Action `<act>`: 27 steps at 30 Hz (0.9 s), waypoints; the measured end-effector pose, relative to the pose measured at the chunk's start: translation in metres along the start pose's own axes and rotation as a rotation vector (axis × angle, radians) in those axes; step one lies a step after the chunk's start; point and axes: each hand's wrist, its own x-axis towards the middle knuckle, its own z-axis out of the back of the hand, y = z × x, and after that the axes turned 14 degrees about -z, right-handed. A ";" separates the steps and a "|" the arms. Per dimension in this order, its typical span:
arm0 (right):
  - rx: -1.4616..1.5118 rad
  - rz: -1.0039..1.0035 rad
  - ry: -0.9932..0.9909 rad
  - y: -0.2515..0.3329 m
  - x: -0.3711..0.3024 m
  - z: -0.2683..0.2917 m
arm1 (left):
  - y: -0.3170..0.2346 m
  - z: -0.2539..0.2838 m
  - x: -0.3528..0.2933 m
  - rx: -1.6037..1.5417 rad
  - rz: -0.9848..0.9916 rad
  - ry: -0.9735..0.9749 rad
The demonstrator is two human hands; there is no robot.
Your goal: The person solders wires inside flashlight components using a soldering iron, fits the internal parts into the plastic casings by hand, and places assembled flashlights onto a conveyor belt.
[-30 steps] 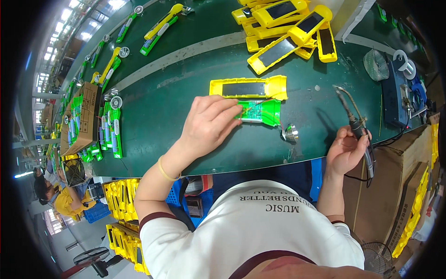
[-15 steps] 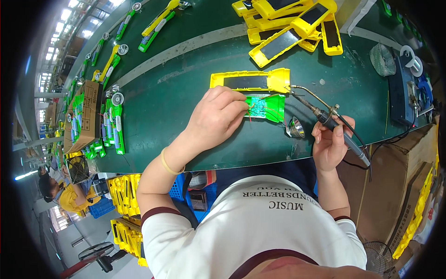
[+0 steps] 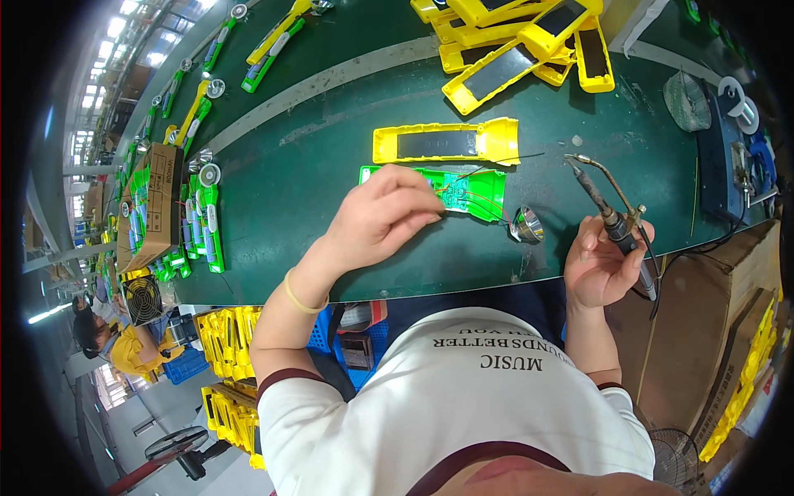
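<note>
Green plastic fills the middle of my remote view: the open casing (image 3: pixel 490 183) lies on the dark table (image 3: pixel 273 215), just below the yellow shell (image 3: pixel 503 142), its circuit board (image 3: pixel 456 192) bare and thin wires (image 3: pixel 488 200) looping over it. The left hand (image 3: pixel 382 217) bends over the casing's left part; I can't tell whether its fingers pinch anything. The right hand (image 3: pixel 608 263) is closed around the soldering iron (image 3: pixel 616 227), tip raised, clear of the board. From here I'd worry most about heat: a careless sweep could scorch the wire insulation, soften the plastic or burn those nearby left fingers. The silver reflector (image 3: pixel 527 225) sits loose beside the casing's end, so a knock could strain any lead joined to it. As for containers, the cardboard box (image 3: pixel 168 217) at left holds green casings (image 3: pixel 138 211); a blue crate (image 3: pixel 365 374) below the table's edge has something in it I can't make out, and the mesh cup (image 3: pixel 686 105) at right doesn't show me its contents.
</note>
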 end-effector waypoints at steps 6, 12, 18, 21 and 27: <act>-0.151 -0.122 0.097 0.000 -0.007 -0.004 | -0.004 -0.018 0.002 -0.238 0.372 -0.184; -0.466 -0.255 0.125 -0.005 0.000 -0.018 | 0.003 -0.018 0.005 0.095 0.067 -0.058; -0.468 -0.357 0.085 -0.002 0.004 -0.021 | -0.004 -0.014 0.011 0.152 0.169 -0.041; -0.446 -0.338 0.093 -0.002 0.006 -0.017 | -0.003 -0.013 0.011 0.150 0.210 -0.011; -0.493 -0.336 0.170 -0.004 0.007 -0.017 | -0.004 -0.009 0.012 0.137 0.211 0.032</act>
